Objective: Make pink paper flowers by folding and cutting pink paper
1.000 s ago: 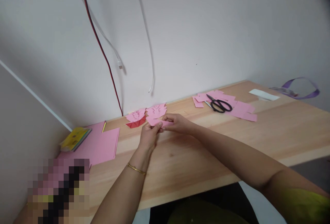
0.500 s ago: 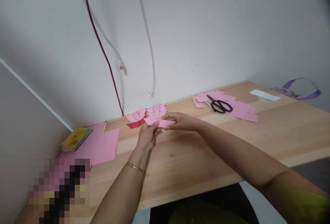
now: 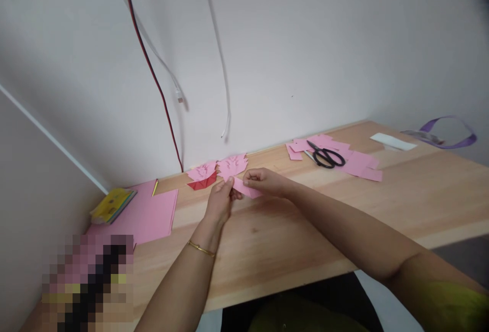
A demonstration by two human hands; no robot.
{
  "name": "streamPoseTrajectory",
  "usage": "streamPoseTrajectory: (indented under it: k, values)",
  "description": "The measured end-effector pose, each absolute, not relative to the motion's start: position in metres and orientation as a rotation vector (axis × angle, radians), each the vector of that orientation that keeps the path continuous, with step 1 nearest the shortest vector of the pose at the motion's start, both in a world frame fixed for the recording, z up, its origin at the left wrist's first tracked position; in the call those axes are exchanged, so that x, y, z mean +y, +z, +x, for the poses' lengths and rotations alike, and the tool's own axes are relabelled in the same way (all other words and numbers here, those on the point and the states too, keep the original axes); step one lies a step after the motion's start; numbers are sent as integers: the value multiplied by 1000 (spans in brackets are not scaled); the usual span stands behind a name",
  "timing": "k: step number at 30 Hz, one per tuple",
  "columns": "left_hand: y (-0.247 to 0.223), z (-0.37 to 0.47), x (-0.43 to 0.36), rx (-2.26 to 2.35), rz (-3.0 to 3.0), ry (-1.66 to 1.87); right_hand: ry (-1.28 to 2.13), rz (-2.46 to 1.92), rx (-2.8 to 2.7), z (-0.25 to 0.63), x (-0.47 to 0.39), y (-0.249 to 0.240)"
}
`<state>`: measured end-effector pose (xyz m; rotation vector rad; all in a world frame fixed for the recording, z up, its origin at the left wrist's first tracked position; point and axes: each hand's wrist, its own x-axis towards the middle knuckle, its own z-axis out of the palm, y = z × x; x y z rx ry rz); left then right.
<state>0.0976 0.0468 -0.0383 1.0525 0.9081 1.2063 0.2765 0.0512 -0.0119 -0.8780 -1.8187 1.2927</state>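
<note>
Between my two hands is a small piece of pink paper [image 3: 247,189], held above the wooden table. My left hand [image 3: 220,199] pinches its left end, thumb on top, with a gold bangle on that wrist. The curled fingers of my right hand [image 3: 263,181] grip the paper's upper right edge. Just beyond my hands lie two pink paper cut-outs with jagged edges, a left cut-out [image 3: 202,170] and a right cut-out [image 3: 231,165]. A folded red paper piece [image 3: 202,182] rests in front of the left one.
Black-handled scissors [image 3: 325,156] lie on pink paper pieces [image 3: 357,161] at the right. Large pink sheets [image 3: 155,217] and a yellow packet [image 3: 113,205] are at the left. A white strip [image 3: 392,141] lies far right near a purple strap [image 3: 468,133]. Cables [image 3: 160,87] hang down the wall.
The pink paper has been turned, its right end now pointing lower. My right hand has shifted its hold to the paper's upper edge; my left hand stays nearly in place.
</note>
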Motion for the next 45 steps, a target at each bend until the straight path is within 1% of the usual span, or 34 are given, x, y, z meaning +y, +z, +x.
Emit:
streamPoseTrajectory:
  k: [3, 7, 12, 20, 26, 30, 35, 41, 45]
  values:
    - [-35, 99, 46, 893, 991, 1195, 1353, -900, -1783, 277, 50, -11]
    - [-32, 99, 43, 908, 933, 1160, 1262, -945, -1744, 276, 51, -11]
    - [-33, 100, 39, 1012, 1165, 1073, 1082, -948, -1749, 274, 57, -19]
    - [-32, 100, 37, 1169, 1348, 1062, 972, -986, -1801, 269, 58, -28]
    - [-42, 100, 43, 1036, 1157, 1162, 872, -992, -1877, 272, 58, -26]
    - [-39, 101, 44, 964, 1019, 1250, 944, -959, -1851, 272, 58, -26]
    - [-29, 102, 40, 925, 832, 1202, 980, -951, -1892, 271, 60, -27]
    - [-24, 105, 38, 776, 616, 1245, 1015, -931, -1811, 273, 60, -21]
    - [-27, 106, 37, 799, 623, 1211, 1000, -1000, -1804, 276, 60, -21]
